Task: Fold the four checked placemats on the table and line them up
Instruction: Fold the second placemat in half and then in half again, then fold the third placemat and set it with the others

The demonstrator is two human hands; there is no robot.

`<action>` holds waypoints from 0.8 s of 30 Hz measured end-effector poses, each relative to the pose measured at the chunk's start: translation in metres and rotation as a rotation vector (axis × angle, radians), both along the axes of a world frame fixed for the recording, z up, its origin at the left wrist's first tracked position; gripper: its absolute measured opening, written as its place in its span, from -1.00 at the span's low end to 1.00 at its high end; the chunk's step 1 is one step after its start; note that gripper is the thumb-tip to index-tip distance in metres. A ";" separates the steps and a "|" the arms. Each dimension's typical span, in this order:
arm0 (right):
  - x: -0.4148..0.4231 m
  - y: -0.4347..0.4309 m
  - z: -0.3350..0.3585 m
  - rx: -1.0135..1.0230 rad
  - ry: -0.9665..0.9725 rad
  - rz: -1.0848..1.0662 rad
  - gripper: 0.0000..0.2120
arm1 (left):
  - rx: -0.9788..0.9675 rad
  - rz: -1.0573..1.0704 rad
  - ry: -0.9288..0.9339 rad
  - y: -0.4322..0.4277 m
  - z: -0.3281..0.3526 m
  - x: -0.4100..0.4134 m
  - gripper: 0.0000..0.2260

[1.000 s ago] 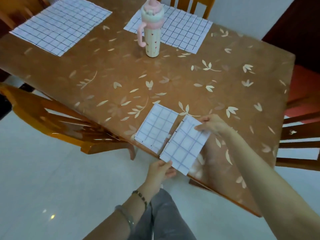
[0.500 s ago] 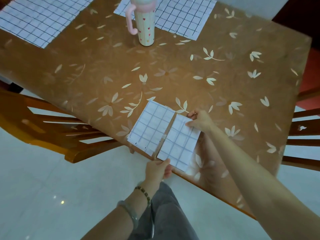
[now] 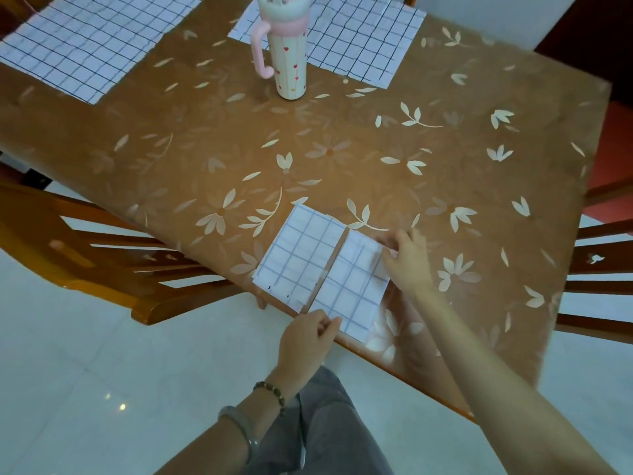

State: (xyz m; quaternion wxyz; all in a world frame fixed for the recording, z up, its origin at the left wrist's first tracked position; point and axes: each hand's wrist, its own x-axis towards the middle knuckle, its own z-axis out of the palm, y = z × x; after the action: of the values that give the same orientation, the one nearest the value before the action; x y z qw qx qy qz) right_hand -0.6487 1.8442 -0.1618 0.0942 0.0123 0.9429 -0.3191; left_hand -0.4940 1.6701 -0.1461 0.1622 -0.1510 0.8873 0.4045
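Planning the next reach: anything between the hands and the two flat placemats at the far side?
Yes: a tumbler stands at the near edge of the far-right placemat. The far-left placemat has only bare table before it.

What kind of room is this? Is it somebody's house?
Most likely a dining room in a home: a table under a flowered cover, wooden chairs around it, and checked placemats beside a pink-handled cup.

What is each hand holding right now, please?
Left hand: pinching the near corner of the right folded placemat.
Right hand: gripping the same placemat's far corner.
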 end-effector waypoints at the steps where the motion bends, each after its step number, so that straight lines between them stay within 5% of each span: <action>1: 0.009 0.000 0.002 -0.010 0.029 0.013 -0.77 | -0.041 -0.083 0.049 -0.001 0.001 -0.001 -0.74; 5: 0.024 -0.017 0.028 0.018 0.032 0.153 -0.58 | -0.244 -0.300 0.411 -0.020 0.009 -0.018 -0.73; 10: 0.012 -0.086 0.119 -0.140 -0.141 0.537 -0.29 | -0.344 -0.128 0.497 -0.097 0.065 -0.047 -0.52; 16: 0.019 -0.197 0.222 -0.264 -0.072 0.812 -0.20 | -0.167 0.252 0.506 -0.209 0.145 -0.018 -0.27; 24: 0.083 -0.361 0.252 -0.574 -0.095 0.936 -0.16 | 0.239 0.597 0.695 -0.343 0.198 0.084 -0.03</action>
State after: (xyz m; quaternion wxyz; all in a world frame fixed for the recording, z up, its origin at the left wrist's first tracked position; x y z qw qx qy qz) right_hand -0.5660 1.4834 0.0903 0.2682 -0.4203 0.7175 -0.4865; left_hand -0.4100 1.3269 0.0520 -0.2513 -0.2355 0.7540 0.5593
